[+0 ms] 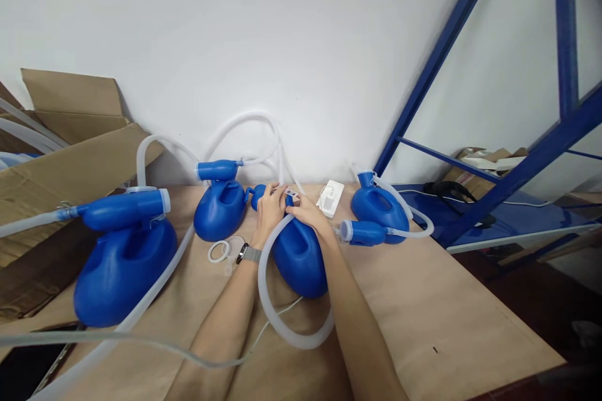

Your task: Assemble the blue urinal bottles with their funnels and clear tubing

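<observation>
Hands (270, 207) (308, 212) both gripping middle blue container (301, 260), looped hose (282, 319) across forearms, similar containers (125, 257) (376, 210) flanking.

A plain white wall (301, 44) backs the brown paper-covered table (446, 313) (blue metal shelving (517, 169) stands at right).

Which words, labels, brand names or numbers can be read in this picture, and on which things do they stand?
None can be read.
Small tag at the fingertips of both hands: any print is too blurred.
White adapter: no legible mark.
Blue jugs, cardboard box, watch: no text visible.
</observation>
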A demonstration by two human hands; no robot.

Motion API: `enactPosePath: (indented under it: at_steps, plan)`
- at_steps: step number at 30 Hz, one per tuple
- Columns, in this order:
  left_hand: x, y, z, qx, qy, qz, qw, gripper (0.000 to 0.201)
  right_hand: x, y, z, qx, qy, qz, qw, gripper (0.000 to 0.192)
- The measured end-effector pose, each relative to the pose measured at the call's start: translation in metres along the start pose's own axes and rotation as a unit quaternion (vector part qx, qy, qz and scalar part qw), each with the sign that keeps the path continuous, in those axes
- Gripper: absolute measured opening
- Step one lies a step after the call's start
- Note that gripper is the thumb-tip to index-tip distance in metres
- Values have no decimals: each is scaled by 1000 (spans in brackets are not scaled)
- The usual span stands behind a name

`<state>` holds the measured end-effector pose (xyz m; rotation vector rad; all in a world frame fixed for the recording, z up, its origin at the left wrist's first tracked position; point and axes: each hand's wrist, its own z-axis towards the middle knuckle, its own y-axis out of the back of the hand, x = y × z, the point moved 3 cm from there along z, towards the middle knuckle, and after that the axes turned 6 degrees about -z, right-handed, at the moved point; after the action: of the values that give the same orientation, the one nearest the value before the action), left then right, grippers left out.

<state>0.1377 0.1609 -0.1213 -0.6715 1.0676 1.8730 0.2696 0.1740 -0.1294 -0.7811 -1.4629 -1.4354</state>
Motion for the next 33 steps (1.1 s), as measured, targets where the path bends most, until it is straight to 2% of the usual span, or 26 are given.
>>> enactPosePath:
  at_steps: [4, 8, 11, 15, 17, 20, 22, 27, 29, 31, 33]
  plan:
    - [3, 8, 8, 0, 14, 23, 1000, 30, 0, -1, -6, 18, -38, 19, 999, 58]
    - [23, 25, 21, -27, 71, 35, 997, 44, 6, -1, -15, 40, -65, 46, 996, 67]
    - [35, 34, 26, -22, 85, 36, 996, 39, 11, -1, -17, 52, -77, 65, 994, 70]
    - [31, 47, 28, -50, 78, 55, 994, 63, 14, 0, -16, 67, -83, 85, 991, 62]
    - [21, 52, 29, -50, 56, 64, 995, 50, 16, 1, -18, 71, -84, 92, 990, 61]
    - [7, 53, 28, -5, 13, 67, 998, 21, 19, 0, -21, 77, -84, 97, 989, 59]
    - [3, 53, 25, 3, 3, 76, 997, 17, 20, 0, -22, 77, -83, 96, 989, 58]
    - [13, 69, 17, -69, 41, 123, 989, 41, 20, 1, -20, 79, -79, 87, 990, 61]
    - [16, 78, 17, -78, 42, 136, 987, 52, 19, 1, -20, 86, -74, 84, 990, 59]
    - [11, 83, 19, -38, 3, 126, 991, 54, 19, 2, -19, 90, -71, 80, 990, 58]
    - [1, 81, 22, 52, -62, 87, 993, 43, 20, 2, -19, 92, -71, 77, 990, 58]
